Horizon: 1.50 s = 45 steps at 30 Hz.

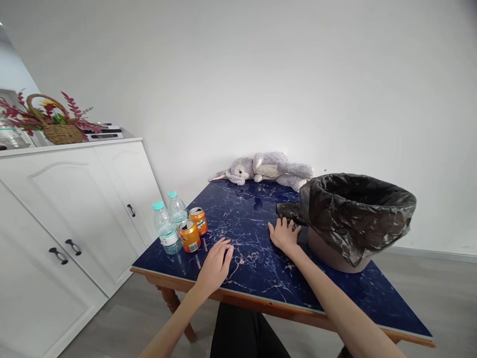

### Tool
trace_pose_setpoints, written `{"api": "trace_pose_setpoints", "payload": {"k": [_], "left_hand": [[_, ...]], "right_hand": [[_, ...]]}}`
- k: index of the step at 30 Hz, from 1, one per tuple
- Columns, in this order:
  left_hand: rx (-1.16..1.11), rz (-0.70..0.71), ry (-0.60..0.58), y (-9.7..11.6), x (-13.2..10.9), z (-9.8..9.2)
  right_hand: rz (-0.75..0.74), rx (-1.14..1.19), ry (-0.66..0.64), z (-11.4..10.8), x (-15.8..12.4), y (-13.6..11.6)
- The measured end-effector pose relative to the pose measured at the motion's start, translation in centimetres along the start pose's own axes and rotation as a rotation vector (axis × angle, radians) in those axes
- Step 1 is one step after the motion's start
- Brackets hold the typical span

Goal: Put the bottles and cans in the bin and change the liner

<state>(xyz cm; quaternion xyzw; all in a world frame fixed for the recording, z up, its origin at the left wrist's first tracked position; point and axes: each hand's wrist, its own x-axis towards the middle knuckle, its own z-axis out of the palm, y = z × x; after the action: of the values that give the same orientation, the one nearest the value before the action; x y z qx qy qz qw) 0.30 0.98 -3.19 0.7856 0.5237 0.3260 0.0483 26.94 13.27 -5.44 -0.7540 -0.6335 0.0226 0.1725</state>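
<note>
My left hand (216,263) lies flat, fingers stretched out, on the dark blue marble table (257,268), just right of two orange cans (194,229). Two small water bottles (168,223) with teal caps stand behind the cans at the table's left edge. My right hand (283,233) rests palm down with fingers spread, close to the base of a bin (350,219) lined with a black bag. Neither hand holds anything.
A grey stuffed rabbit (264,169) lies at the far edge of the table against the white wall. White cabinets (74,214) stand to the left, with a wicker basket of red flowers (55,124) on top. Grey floor surrounds the table.
</note>
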Motion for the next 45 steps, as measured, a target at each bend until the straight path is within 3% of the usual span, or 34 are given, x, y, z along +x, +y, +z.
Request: {"api": "trace_pose_setpoints", "payload": {"k": [4,7,11,15,19,27,32,45], "left_hand": [[0.004,0.009,0.018,0.2,0.0,-0.1],[0.008,0.017,0.024,0.3,0.0,-0.1],[0.027,0.028,0.016,0.0,0.0,0.0],[0.057,0.051,-0.041,-0.3,-0.1,0.1],[0.088,0.07,-0.059,-0.3,-0.1,0.1],[0.069,0.014,-0.03,-0.2,-0.1,0.2],[0.076,-0.019,-0.07,-0.1,-0.2,0.0],[0.057,0.0,-0.046,-0.1,0.0,0.0]], "right_hand": [[0.077,-0.006,-0.01,-0.7,0.9,1.6],[0.021,-0.007,-0.014,-1.2,-0.4,2.3],[-0.19,0.001,-0.054,-1.3,-5.6,3.0],[-0.44,0.049,-0.072,-2.1,-11.5,5.4],[-0.521,0.192,-0.056,-3.5,-14.2,7.7],[-0.414,0.35,-0.057,-4.0,-14.2,8.0],[-0.386,0.409,-0.077,-4.1,-14.1,8.3],[-0.418,0.44,-0.024,-3.9,-14.1,8.4]]}}
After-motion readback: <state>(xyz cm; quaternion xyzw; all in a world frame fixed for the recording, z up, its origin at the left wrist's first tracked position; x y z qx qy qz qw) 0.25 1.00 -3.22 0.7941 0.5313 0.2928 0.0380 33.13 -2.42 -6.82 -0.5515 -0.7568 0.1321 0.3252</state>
